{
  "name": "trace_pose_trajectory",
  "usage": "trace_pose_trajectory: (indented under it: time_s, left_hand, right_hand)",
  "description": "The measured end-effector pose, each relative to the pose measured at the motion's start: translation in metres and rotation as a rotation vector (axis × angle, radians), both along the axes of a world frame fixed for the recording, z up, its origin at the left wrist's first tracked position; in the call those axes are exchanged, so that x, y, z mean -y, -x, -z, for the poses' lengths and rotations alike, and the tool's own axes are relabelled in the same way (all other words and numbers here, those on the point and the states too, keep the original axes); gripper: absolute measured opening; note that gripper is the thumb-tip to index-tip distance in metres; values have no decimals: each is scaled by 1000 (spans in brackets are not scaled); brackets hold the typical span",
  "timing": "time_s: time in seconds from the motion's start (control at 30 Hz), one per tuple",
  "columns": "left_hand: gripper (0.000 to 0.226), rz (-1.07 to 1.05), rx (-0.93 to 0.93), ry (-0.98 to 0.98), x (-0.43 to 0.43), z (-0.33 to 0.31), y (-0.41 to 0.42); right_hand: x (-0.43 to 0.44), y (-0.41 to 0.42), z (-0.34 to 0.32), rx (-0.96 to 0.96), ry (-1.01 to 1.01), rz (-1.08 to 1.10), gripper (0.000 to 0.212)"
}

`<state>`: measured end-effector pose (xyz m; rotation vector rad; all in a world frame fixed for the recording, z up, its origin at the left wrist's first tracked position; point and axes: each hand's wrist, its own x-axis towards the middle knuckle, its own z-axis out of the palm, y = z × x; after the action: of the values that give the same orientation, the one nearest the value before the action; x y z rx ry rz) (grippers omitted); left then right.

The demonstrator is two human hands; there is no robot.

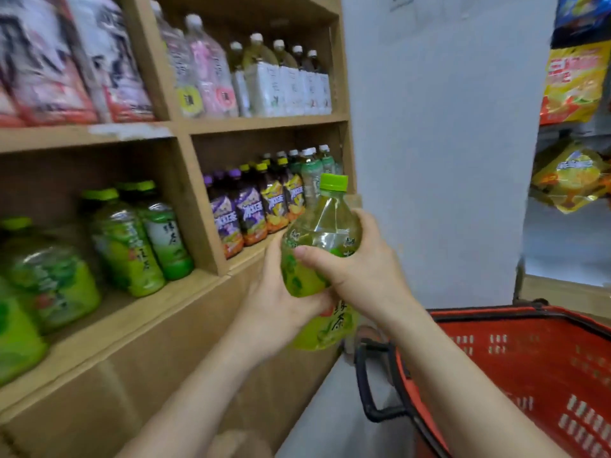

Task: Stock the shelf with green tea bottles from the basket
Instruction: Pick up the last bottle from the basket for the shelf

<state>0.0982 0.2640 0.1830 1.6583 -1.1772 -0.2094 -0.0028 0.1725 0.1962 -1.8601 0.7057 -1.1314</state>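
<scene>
A green tea bottle [322,226] with a lime cap is held upright in front of the wooden shelf [139,312]. My right hand [360,272] grips its upper body, thumb across the front. My left hand [281,302] cups it lower down from the left. The bottle's base [330,328] shows below both hands. Several green tea bottles [132,239] stand in the left compartment of the lower shelf. The red basket [529,352] sits at the lower right; its inside is hidden.
Purple and yellow drink bottles [251,209] fill the right compartment beside the held bottle. White-capped bottles [281,81] and packets [66,61] stand on the upper shelf. A white wall [429,160] rises behind, and snack bags [575,87] hang at the far right.
</scene>
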Motion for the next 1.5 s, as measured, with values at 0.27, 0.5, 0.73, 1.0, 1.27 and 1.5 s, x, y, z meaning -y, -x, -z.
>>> trace_pose_trajectory:
  time_s: [0.27,0.5,0.73,1.0,1.27,1.5]
  left_hand:
    - [109,-353,177,-68,-126,-28,-99]
    - [48,-879,714,-87,-202,-20,-168]
    - [87,-1148,1015,-598,-244,-30,-225]
    - [104,-1118,1011,-687,-257,-9,-259]
    - [97,-1136,1107,-627,-262,12,-250]
    - [99,-1245,1092,-720,-300,13,-248]
  right_hand:
    - [-78,-120,-31,20,92,-292,70]
    - [-123,-208,-33,-30,167,-351,102]
    - [-155,-274,-21,-162,148,-420,103]
    - [-176,-315,4,-175,256,-365,108]
    - [-160,-320,13,-417,316,-425,124]
    - [-177,-332,25,-326,358,-325,110]
